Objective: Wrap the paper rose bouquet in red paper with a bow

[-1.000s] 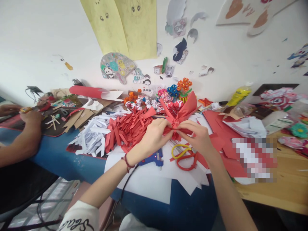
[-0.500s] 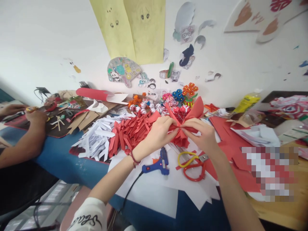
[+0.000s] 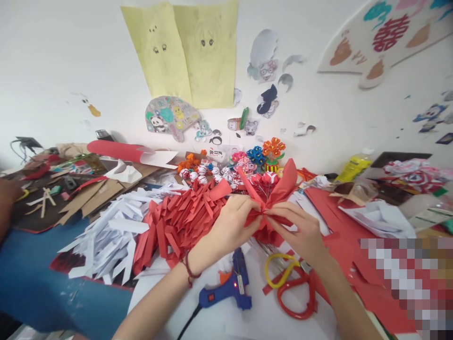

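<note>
Wrap of flared red paper [image 3: 287, 186], above blue-topped table [image 3: 31, 264] | left hand [image 3: 231, 222], right hand [image 3: 300, 229] pinch its gathered waist | likely light, crease-prone, springy; best held at waist, sparing flares

Left hand [image 3: 236, 222] and right hand [image 3: 300, 229] pinch gathered red paper [image 3: 289, 182] together. Blue glue gun [image 3: 226, 290] near, left of scissors [image 3: 292, 282], on white sheets [image 3: 269, 323]. Red strips [image 3: 177, 219] left of hands, white strips [image 3: 109, 236] farther left. Yellow bottle [image 3: 355, 167] far right.
</note>
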`<state>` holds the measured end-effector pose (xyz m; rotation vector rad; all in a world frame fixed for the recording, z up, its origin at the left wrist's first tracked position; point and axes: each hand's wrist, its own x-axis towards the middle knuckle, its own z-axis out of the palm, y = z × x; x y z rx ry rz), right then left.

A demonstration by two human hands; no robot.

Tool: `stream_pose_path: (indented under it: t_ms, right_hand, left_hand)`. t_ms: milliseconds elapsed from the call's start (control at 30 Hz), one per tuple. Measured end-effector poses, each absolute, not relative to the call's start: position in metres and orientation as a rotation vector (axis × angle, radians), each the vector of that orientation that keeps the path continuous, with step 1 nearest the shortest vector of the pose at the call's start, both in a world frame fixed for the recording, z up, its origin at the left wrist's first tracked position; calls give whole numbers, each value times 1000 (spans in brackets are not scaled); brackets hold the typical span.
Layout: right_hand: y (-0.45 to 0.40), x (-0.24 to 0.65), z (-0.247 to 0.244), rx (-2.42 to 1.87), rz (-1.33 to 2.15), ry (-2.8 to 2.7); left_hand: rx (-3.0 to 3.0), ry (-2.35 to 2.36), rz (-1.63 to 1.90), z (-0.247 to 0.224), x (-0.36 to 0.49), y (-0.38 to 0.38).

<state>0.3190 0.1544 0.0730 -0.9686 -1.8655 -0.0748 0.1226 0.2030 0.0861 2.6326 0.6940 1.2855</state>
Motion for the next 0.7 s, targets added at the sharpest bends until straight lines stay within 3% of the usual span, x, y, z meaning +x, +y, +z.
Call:
stream_pose_path:
  t_ms: [333,700]
  right_hand:
    - [152,310,65,-966,-221,-1808]
    - [145,308,63,-977,-157,-1817]
  left_hand:
    - [2700,672,1353,77,119,205]
    - [2736,587,1319,73,114,203]
